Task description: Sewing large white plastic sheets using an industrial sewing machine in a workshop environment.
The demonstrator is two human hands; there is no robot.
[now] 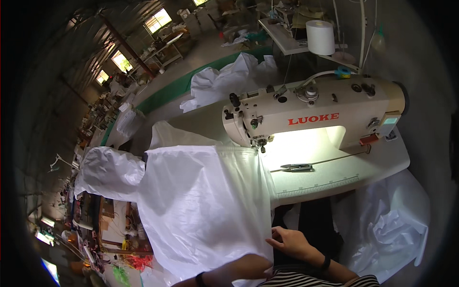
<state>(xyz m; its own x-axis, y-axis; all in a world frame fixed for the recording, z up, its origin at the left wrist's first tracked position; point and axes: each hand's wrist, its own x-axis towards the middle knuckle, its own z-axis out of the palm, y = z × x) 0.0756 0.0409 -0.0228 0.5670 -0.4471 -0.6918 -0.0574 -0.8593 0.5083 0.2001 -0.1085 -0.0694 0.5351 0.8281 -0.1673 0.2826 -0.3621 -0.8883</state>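
A large sheet of white fabric (205,201) hangs over the front of the sewing machine bed, its folded upper edge running under the needle area of the sewing machine (306,112). At the sheet's lower right edge my right hand (290,243) is closed, with the fingertips pinching that edge. My left hand (246,267) lies low by the sheet's bottom, its fingers hidden and partly blurred. On the lit bed rests a pair of thread snips (297,168), right of the needle.
A white thread cone (321,37) stands behind the machine. More white fabric lies in a heap (224,79) at the back, in a bundle (112,170) on the left, and in a crumpled pile (389,225) at the right. Colourful scraps (138,261) lie at lower left.
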